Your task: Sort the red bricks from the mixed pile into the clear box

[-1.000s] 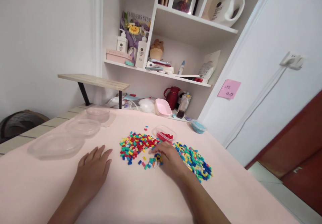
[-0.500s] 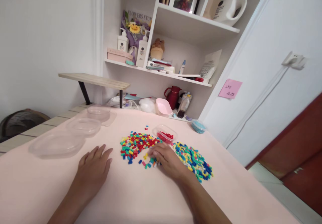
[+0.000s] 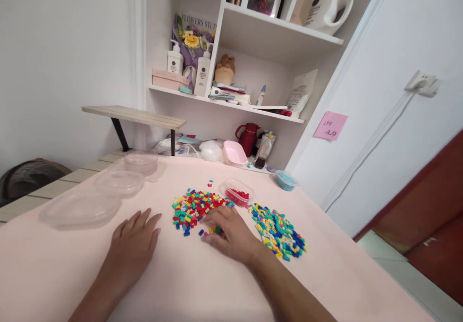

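Observation:
My left hand point(image 3: 135, 240) lies flat on the pink tabletop with its fingers stretched out and nothing in it. Over the near right edge of a mixed pile of small coloured pieces point(image 3: 193, 206), with many red ones, is my right hand point(image 3: 229, 232). Its thumb and fingers are apart, and a few loose pieces show between them. To its right spreads a second pile point(image 3: 280, 230), mostly green, blue and yellow. Just beyond the hand stands a clear plastic tub point(image 3: 237, 191) holding red pieces. What lies under the right palm is hidden.
Clear plastic containers point(image 3: 81, 208) line the table's left side. A tub of light blue pieces point(image 3: 285, 181) sits at the far right edge. At the back are a pink box point(image 3: 235, 153), a red jug point(image 3: 248, 138) and a bottle point(image 3: 265, 152), below wall shelves.
My right hand has shifted a little left, and its thumb and fingers have spread apart over the loose pieces. My left hand stays put.

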The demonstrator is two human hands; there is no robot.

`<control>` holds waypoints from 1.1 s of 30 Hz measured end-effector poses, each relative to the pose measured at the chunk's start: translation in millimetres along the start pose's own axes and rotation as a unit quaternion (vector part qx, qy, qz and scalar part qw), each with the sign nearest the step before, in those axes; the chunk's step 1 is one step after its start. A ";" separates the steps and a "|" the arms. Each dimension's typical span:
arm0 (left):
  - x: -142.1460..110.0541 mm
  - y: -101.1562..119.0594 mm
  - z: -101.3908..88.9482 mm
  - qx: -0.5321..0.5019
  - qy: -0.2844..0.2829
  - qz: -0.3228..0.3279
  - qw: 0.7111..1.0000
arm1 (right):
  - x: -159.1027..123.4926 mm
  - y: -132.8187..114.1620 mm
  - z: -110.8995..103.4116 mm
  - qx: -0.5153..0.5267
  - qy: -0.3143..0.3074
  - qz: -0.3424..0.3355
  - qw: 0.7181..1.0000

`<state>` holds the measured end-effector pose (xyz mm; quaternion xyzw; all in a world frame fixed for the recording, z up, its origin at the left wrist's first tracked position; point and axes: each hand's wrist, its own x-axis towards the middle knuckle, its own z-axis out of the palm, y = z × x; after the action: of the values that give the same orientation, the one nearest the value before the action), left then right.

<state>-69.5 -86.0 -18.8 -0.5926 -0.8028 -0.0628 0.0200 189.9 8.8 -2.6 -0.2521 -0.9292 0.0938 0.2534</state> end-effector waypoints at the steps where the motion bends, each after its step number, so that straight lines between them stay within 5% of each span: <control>1: 0.2 0.7 -1.0 0.007 -0.003 -0.002 1.000 | 1.6 -2.1 3.3 -0.025 -0.009 -0.002 1.000; 8: 1.7 4.1 -8.1 0.026 -0.012 -0.014 0.999 | 15.8 -8.5 17.4 -0.148 -0.024 0.001 0.989; 16: 2.3 7.9 -14.5 0.077 -0.034 -0.025 0.996 | 12.1 -1.3 14.9 -0.167 -0.017 0.019 0.986; 33: 3.9 3.3 -7.7 0.080 -0.003 -0.014 0.997 | -51.3 40.5 -67.2 -0.262 -0.100 0.232 0.931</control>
<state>-67.9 -82.3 -10.5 -0.5783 -0.8133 0.0027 0.0642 280.0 20.1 20.8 -0.5078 -0.8567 -0.0722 0.0557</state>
